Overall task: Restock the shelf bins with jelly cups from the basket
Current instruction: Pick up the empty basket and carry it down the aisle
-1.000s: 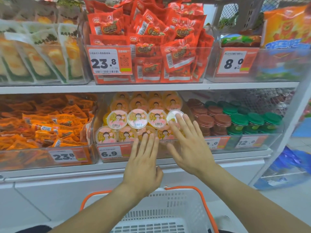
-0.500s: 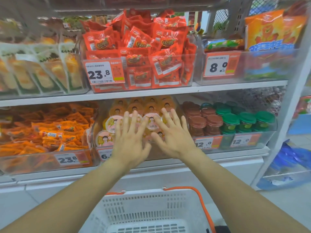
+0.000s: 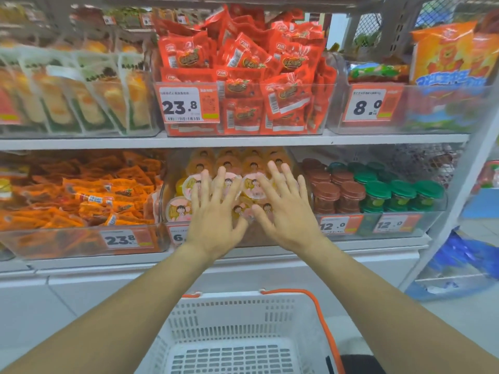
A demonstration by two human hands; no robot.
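We see both hands spread flat over the jelly cups (image 3: 255, 184) in the clear middle bin (image 3: 172, 233) on the lower shelf. The left hand (image 3: 216, 220) has straight, splayed fingers lying across the front cups, holding nothing; the right hand (image 3: 286, 214) is likewise flat and splayed, holding nothing. Compared with a second ago, when the left hand sat lower at the bin's front edge and the right reached the rightmost cups, the two hands have come up and closer together, their thumbs now nearly touching. Since half a second ago little has changed. The white basket (image 3: 232, 317) with orange handles sits near us below the shelf, with no cups visible inside. To the right stand brown-lidded jars (image 3: 334, 193) and green-lidded jars (image 3: 399, 193); to the left lie orange snack packets (image 3: 89, 198).
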